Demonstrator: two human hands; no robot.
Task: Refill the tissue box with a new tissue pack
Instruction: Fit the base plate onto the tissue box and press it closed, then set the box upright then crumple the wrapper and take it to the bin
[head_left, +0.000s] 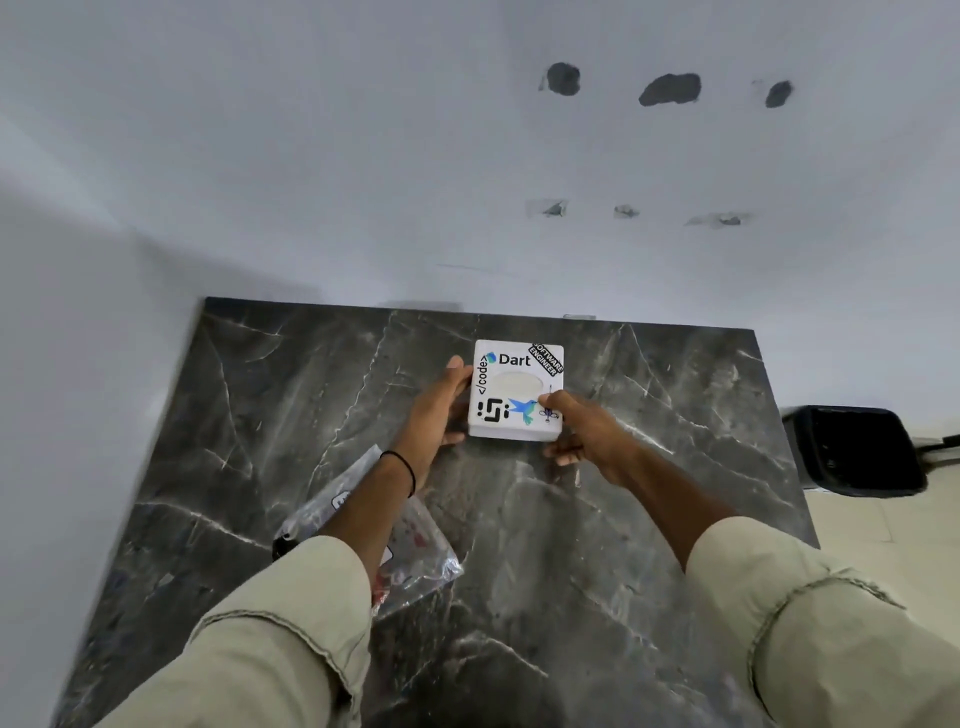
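A white square tissue box (511, 374) with stickers and an oval opening on top sits toward the back of the dark marble table (649, 519). My left hand (436, 410) grips its left side, thumb near the top edge. At the box's near right corner, my right hand (582, 431) holds on with the thumb over the top and the fingers under the front edge. Tissue shows pale inside the oval. A crumpled clear plastic wrapper (415, 545) with red print lies on the table under my left forearm.
A white wall with dark patches rises straight behind the table. On the floor to the right of the table stands a black bin (857, 447). The table's left edge runs along a wall.
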